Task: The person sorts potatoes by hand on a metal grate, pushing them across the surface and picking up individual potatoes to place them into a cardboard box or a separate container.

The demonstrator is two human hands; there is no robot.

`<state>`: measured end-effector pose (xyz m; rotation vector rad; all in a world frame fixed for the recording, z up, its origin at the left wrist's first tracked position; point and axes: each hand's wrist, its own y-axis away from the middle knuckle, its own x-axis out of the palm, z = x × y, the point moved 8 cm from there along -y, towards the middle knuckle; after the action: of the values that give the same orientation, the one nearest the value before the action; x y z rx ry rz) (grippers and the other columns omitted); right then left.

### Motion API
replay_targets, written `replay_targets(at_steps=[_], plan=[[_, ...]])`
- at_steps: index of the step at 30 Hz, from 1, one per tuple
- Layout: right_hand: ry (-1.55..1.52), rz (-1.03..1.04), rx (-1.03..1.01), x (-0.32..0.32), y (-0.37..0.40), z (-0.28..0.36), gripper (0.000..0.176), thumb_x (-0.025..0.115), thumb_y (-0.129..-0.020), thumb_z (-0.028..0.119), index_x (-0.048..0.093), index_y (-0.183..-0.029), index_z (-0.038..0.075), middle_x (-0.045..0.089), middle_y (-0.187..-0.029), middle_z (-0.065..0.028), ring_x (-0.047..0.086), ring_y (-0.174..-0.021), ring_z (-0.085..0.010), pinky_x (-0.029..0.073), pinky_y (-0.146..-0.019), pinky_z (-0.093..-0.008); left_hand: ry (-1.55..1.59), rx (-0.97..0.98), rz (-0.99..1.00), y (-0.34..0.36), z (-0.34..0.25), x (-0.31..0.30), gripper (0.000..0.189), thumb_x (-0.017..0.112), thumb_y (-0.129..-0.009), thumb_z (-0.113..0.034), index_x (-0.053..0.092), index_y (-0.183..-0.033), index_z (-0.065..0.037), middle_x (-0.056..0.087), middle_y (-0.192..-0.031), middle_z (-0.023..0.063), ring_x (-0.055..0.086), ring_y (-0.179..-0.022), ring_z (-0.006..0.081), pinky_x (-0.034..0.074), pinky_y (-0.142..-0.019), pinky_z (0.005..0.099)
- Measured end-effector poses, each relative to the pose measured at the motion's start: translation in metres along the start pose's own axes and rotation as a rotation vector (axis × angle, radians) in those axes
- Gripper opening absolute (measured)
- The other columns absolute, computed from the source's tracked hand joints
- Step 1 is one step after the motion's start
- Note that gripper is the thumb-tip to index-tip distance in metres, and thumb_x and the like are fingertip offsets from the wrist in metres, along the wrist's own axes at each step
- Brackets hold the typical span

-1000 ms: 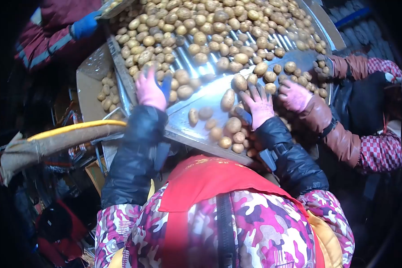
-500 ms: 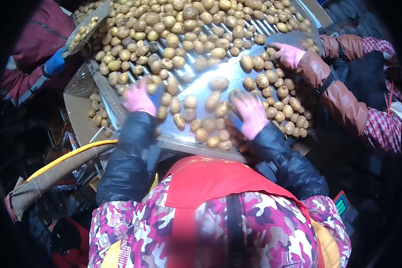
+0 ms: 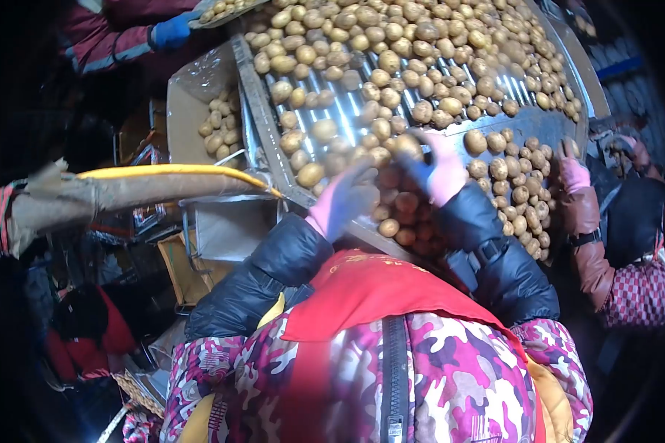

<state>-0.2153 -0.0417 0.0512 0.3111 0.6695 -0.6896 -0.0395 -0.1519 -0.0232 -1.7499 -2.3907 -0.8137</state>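
Many potatoes (image 3: 421, 103) lie over a metal roller table (image 3: 340, 103) with a smooth sheet nearer to me. My left hand (image 3: 345, 198), in a pink and dark glove, is at the table's near left edge beside some potatoes; motion blurs its fingers. My right hand (image 3: 437, 168), gloved alike, is a little to the right over the sheet, thumb and fingers apart, with potatoes between the two hands. Blur hides whether it touches any of them.
A box (image 3: 185, 111) with potatoes stands left of the table. A yellow-edged padded bar (image 3: 125, 188) reaches in from the left. One co-worker's blue-gloved hand (image 3: 174, 31) holds a tray at upper left; another's pink-gloved hand (image 3: 573, 171) is at the right edge.
The view has shifted, so the table appears further right. My hands are closer together, with potatoes gathered between them. The right co-worker's hand has moved to the table's edge.
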Motion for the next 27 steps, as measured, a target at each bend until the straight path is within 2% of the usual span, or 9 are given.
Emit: replay_targets(at_steps=[1, 2, 5, 7, 11, 19, 24, 26, 27], plan=[[-0.044, 0.06, -0.162, 0.015, 0.007, 0.035, 0.057, 0.074, -0.094, 0.038, 0.062, -0.137, 0.004, 0.064, -0.133, -0.0232, 0.061, -0.125, -0.0389, 0.049, -0.106, -0.0456, 0.306, -0.259, -0.082, 0.005, -0.007, 0.006, 0.057, 0.051, -0.109, -0.04, 0.038, -0.159, -0.016, 0.055, -0.147, 0.0129, 0.06, -0.127, 0.029, 0.049, -0.11, 0.0508], [-0.088, 0.122, -0.321, 0.029, 0.016, 0.065, 0.058, 0.07, -0.095, 0.042, 0.061, -0.139, 0.005, 0.061, -0.135, -0.0255, 0.059, -0.126, -0.043, 0.048, -0.108, -0.0485, 0.579, -0.187, 0.107, 0.001, 0.009, 0.004, 0.063, 0.039, -0.11, -0.054, 0.038, -0.159, -0.015, 0.057, -0.143, 0.0144, 0.06, -0.126, 0.032, 0.05, -0.109, 0.0514], [-0.037, 0.102, -0.367, 0.045, 0.023, 0.072, 0.057, 0.07, -0.095, 0.037, 0.059, -0.139, 0.002, 0.06, -0.137, -0.0239, 0.057, -0.128, -0.0432, 0.046, -0.11, -0.0497, 0.737, -0.093, 0.06, 0.016, 0.003, -0.02, 0.075, 0.04, -0.106, -0.065, 0.039, -0.159, -0.012, 0.06, -0.141, 0.0141, 0.06, -0.126, 0.0343, 0.051, -0.107, 0.054], [0.101, 0.071, -0.336, 0.052, 0.02, 0.053, 0.054, 0.068, -0.096, 0.034, 0.057, -0.139, 0.002, 0.057, -0.141, -0.0239, 0.055, -0.13, -0.0442, 0.045, -0.111, -0.0491, 0.702, -0.187, -0.202, 0.042, -0.003, -0.036, 0.078, 0.043, -0.104, -0.068, 0.04, -0.158, -0.012, 0.061, -0.14, 0.014, 0.061, -0.127, 0.0346, 0.052, -0.106, 0.0544], [0.45, 0.205, -0.557, 0.073, 0.031, 0.029, 0.063, 0.069, -0.085, 0.024, 0.055, -0.144, 0.005, 0.051, -0.15, -0.0205, 0.047, -0.14, -0.0428, 0.038, -0.117, -0.0546, 0.684, -0.041, -0.258, 0.071, -0.004, -0.047, 0.068, 0.057, -0.102, -0.06, 0.052, -0.15, -0.012, 0.06, -0.141, 0.0147, 0.061, -0.128, 0.0342, 0.055, -0.103, 0.0528], [0.565, 0.091, -0.397, 0.052, 0.015, -0.045, 0.064, 0.066, -0.095, 0.038, 0.052, -0.15, 0.009, 0.062, -0.137, -0.0198, 0.052, -0.134, -0.0425, 0.033, -0.12, -0.0552, 0.717, -0.175, -0.496, 0.16, 0.048, -0.09, 0.044, 0.066, -0.1, -0.027, 0.059, -0.14, -0.009, 0.064, -0.131, 0.0143, 0.065, -0.125, 0.0377, 0.055, -0.102, 0.0525], [0.634, -0.027, -0.397, 0.04, 0.015, -0.063, 0.053, 0.064, -0.099, 0.034, 0.057, -0.146, 0.008, 0.064, -0.136, -0.0179, 0.056, -0.131, -0.0412, 0.037, -0.117, -0.0535, 0.062, 0.165, -0.632, 0.223, 0.053, -0.138, 0.032, 0.068, -0.1, -0.019, 0.06, -0.128, -0.005, 0.063, -0.13, 0.0152, 0.066, -0.119, 0.0371, 0.059, -0.101, 0.049], [0.608, -0.025, -0.326, 0.044, 0.016, -0.061, 0.056, 0.064, -0.098, 0.035, 0.055, -0.145, 0.006, 0.063, -0.136, -0.019, 0.055, -0.131, -0.0414, 0.036, -0.117, -0.0543, 0.868, -0.009, -0.815, 0.238, 0.083, -0.149, 0.031, 0.069, -0.099, -0.02, 0.06, -0.126, -0.005, 0.063, -0.13, 0.0153, 0.066, -0.118, 0.0357, 0.06, -0.1, 0.0495], [0.528, -0.049, -0.317, 0.045, 0.019, -0.049, 0.055, 0.066, -0.098, 0.034, 0.056, -0.143, 0.005, 0.063, -0.134, -0.0201, 0.056, -0.128, -0.0417, 0.038, -0.115, -0.0541, 0.789, -0.018, -0.89, 0.244, 0.082, -0.161, 0.035, 0.071, -0.098, -0.024, 0.06, -0.124, -0.004, 0.065, -0.126, 0.0167, 0.065, -0.119, 0.0365, 0.061, -0.098, 0.0515]])
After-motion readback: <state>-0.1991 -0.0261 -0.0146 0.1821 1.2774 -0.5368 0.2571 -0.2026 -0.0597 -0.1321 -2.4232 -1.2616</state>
